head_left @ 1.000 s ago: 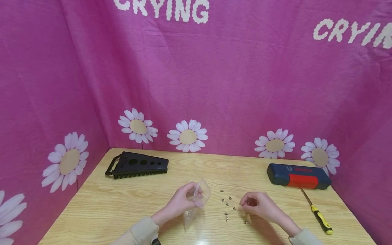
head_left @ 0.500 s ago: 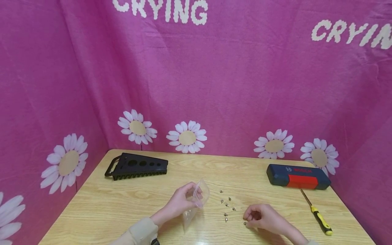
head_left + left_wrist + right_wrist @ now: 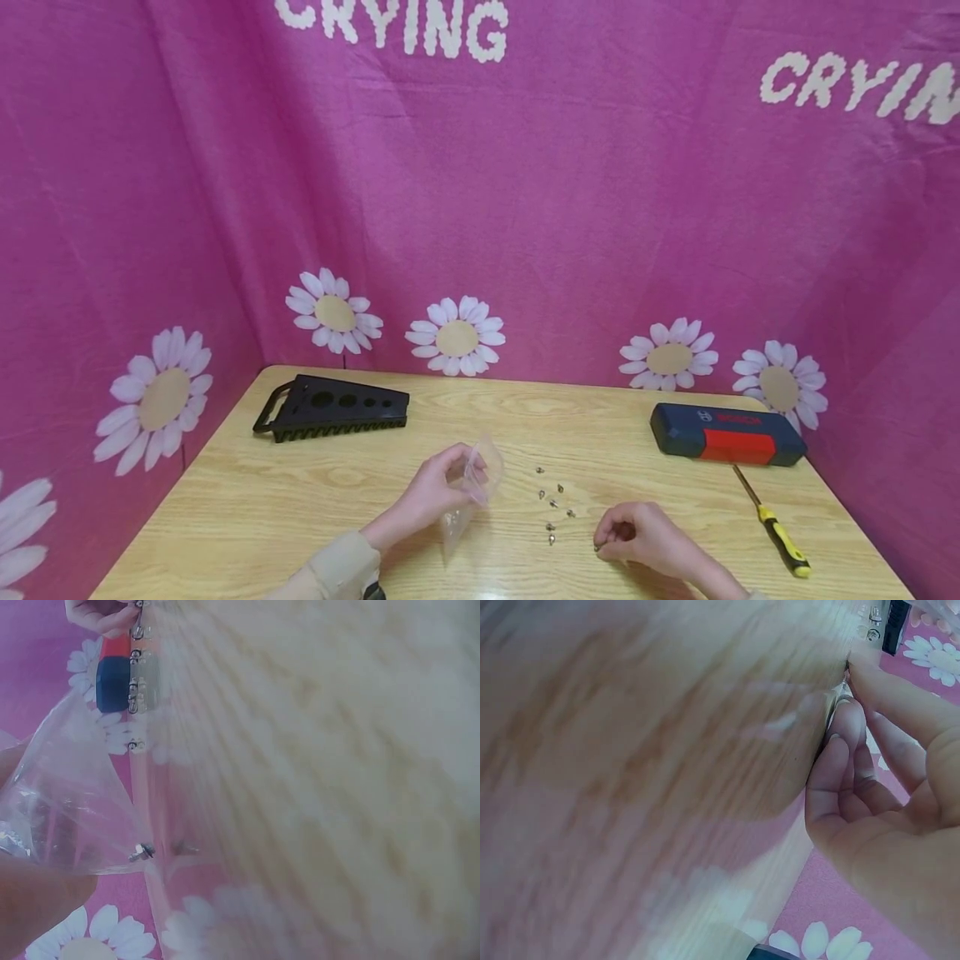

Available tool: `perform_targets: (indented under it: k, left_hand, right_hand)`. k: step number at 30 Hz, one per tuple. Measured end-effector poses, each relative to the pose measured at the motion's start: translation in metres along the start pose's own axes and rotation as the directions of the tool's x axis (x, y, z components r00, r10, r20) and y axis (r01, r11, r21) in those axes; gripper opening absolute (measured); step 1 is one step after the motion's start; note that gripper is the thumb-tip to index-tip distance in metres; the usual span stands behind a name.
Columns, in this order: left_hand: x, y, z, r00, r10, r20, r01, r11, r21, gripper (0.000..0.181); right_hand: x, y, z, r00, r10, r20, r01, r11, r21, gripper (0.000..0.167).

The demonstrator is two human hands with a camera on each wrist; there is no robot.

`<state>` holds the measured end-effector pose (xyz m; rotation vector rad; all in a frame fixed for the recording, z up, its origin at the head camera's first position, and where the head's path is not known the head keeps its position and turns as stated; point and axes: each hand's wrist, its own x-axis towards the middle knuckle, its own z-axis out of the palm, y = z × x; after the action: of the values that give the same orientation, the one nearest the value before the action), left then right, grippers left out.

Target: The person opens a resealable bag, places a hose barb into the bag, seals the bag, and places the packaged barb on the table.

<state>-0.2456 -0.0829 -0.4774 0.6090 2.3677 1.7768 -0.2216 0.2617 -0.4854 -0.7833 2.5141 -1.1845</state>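
My left hand grips a clear plastic zip bag by its upper part, the mouth spread apart. Low in the bag, a few small metal pieces show in the left wrist view. At the table surface, my right hand pinches a small metal screw between thumb and fingertip, which mostly hide it. Several more small screws lie scattered on the wood between the two hands.
A black wrench rack lies at the back left. On the right are a dark blue and red Bosch case and a yellow-black screwdriver. A pink flowered curtain hangs behind the wooden table.
My right hand has moved down toward the front, away from the scattered screws, and has taken hold of the separate nearest screw. The left hand still holds the bag nearly in place.
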Motion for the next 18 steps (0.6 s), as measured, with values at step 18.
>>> perform_targets:
  k: [18]
  left_hand:
    - [0.002,-0.004,0.002,1.0,-0.014,0.001,0.014,1.0,0.002,0.03]
  right_hand:
    - [0.014,-0.032,-0.003,0.978,-0.147,-0.148,0.137,0.988,-0.078,0.006]
